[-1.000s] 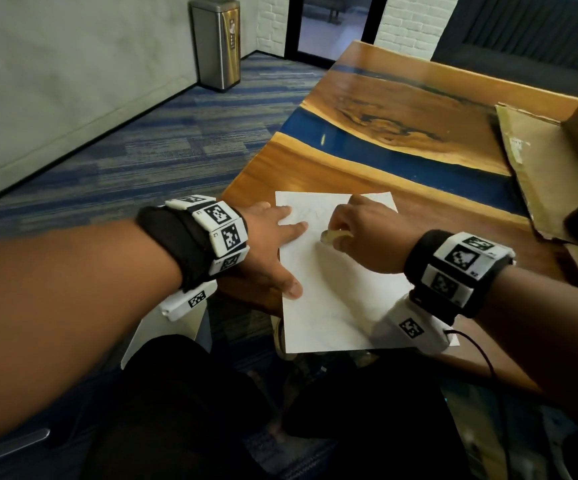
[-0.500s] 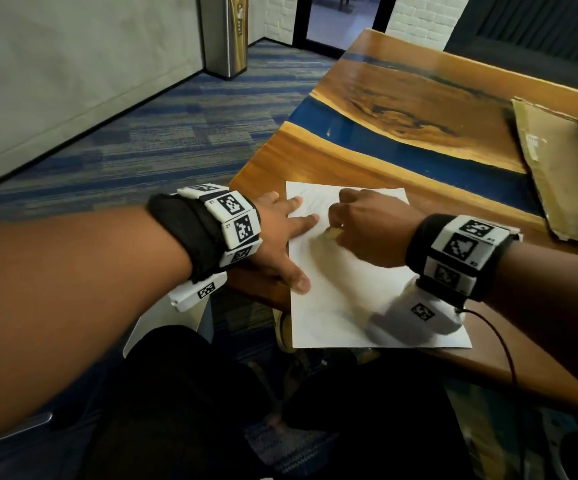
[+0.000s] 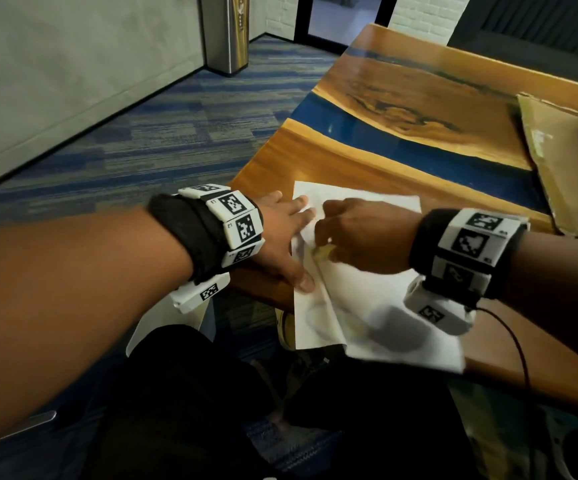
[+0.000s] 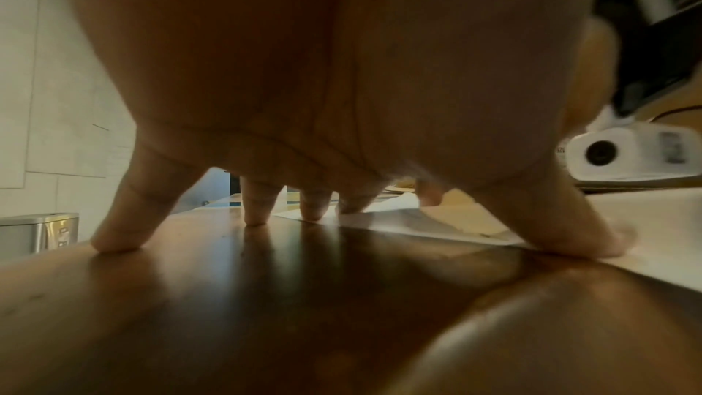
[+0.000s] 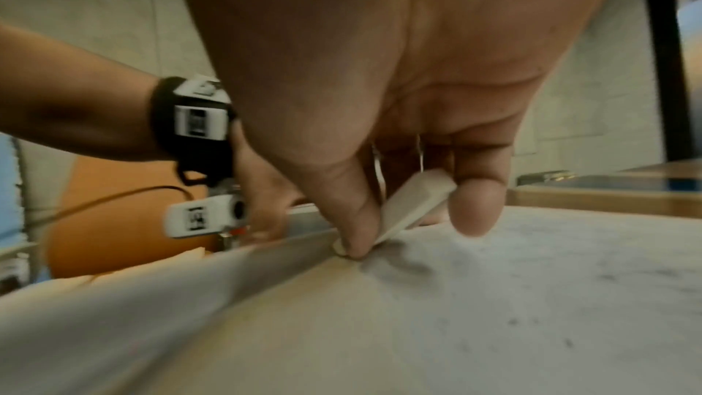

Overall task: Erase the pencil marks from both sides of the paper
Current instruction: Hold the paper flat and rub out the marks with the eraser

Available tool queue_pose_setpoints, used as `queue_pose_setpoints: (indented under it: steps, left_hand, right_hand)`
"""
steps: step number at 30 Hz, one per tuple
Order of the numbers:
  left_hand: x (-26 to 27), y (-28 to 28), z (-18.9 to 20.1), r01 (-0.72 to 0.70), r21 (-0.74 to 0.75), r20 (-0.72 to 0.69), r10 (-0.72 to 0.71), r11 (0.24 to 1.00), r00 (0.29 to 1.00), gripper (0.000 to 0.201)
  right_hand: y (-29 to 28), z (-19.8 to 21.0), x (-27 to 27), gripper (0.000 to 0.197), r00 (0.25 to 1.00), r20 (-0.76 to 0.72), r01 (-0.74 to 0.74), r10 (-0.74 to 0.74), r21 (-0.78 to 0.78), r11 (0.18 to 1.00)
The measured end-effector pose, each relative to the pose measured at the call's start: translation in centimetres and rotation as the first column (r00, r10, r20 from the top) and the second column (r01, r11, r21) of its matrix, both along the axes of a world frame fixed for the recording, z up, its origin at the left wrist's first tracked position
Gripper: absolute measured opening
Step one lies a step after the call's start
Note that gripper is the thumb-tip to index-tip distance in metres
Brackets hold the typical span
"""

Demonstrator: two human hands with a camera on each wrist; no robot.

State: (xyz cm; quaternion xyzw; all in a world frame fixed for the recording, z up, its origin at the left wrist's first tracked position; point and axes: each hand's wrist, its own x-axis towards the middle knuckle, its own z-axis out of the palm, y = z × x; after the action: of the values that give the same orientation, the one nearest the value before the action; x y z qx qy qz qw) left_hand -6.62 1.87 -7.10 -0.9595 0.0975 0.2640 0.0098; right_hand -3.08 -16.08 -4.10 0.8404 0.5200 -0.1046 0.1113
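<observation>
A white paper [image 3: 377,306] lies at the near left corner of the wooden table [image 3: 332,161], buckled into a raised ridge along its left part. My left hand [image 3: 287,233] is spread flat, with fingertips [image 4: 258,215] on the wood and the thumb on the paper's left edge [image 4: 399,221]. My right hand [image 3: 353,233] pinches a pale eraser [image 5: 414,206] between thumb and fingers. The eraser's tip presses on the sheet [image 5: 494,296] right at the ridge. Faint grey pencil marks show on the paper.
A flattened cardboard box [image 3: 564,161] lies at the table's right. A blue resin strip [image 3: 401,140] crosses the table beyond the paper. A metal bin [image 3: 227,29] stands on the carpet far left. A cable [image 3: 519,348] hangs from my right wrist over the near edge.
The paper lay flat before; now it has buckled into a ridge under the eraser and its near part has skewed. My right hand has moved nearer and left. The left hand stays planted.
</observation>
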Motion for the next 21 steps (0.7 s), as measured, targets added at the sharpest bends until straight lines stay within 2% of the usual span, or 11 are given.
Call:
queue_pose_setpoints:
  steps: [3, 5, 10, 14, 16, 19, 21]
  left_hand:
    - [-0.2, 0.0, -0.1, -0.016, 0.005, 0.020, 0.016, 1.000, 1.000, 0.140]
    - [-0.3, 0.0, -0.2, -0.033, -0.006, 0.026, 0.033, 0.999, 0.999, 0.141]
    - [-0.3, 0.2, -0.1, -0.045, 0.007, 0.019, 0.045, 0.999, 0.999, 0.144]
    - [-0.2, 0.1, 0.2, -0.040, -0.003, -0.002, 0.040, 0.999, 0.999, 0.140]
    - [-0.2, 0.1, 0.4, -0.046, -0.014, -0.010, 0.046, 0.999, 0.999, 0.137]
    - [0.0, 0.0, 0.4, -0.032, 0.021, -0.025, 0.033, 0.999, 0.999, 0.138]
    - [0.1, -0.1, 0.1, -0.020, 0.038, -0.020, 0.021, 0.999, 1.000, 0.139]
  right_hand:
    - [-1.1, 0.2, 2.9, 0.027, 0.975, 0.050, 0.219, -0.217, -0.039, 0.975]
    - [-1.6, -0.2, 3.7, 0.026, 0.961, 0.046, 0.273, -0.272, -0.028, 0.962]
    - [-1.2, -0.3, 2.9, 0.028, 0.949, 0.098, 0.302, -0.301, 0.000, 0.953]
    - [0.0, -0.6, -0.4, 0.032, 0.990, 0.067, 0.125, -0.125, 0.003, 0.992]
    - [0.6, -0.6, -0.7, 0.031, 0.994, 0.058, 0.087, -0.087, 0.008, 0.996]
    - [0.6, -0.3, 2.1, 0.028, 0.967, 0.122, 0.220, -0.223, 0.040, 0.975]
    - [0.3, -0.4, 3.1, 0.027, 0.956, 0.142, 0.251, -0.256, 0.048, 0.967]
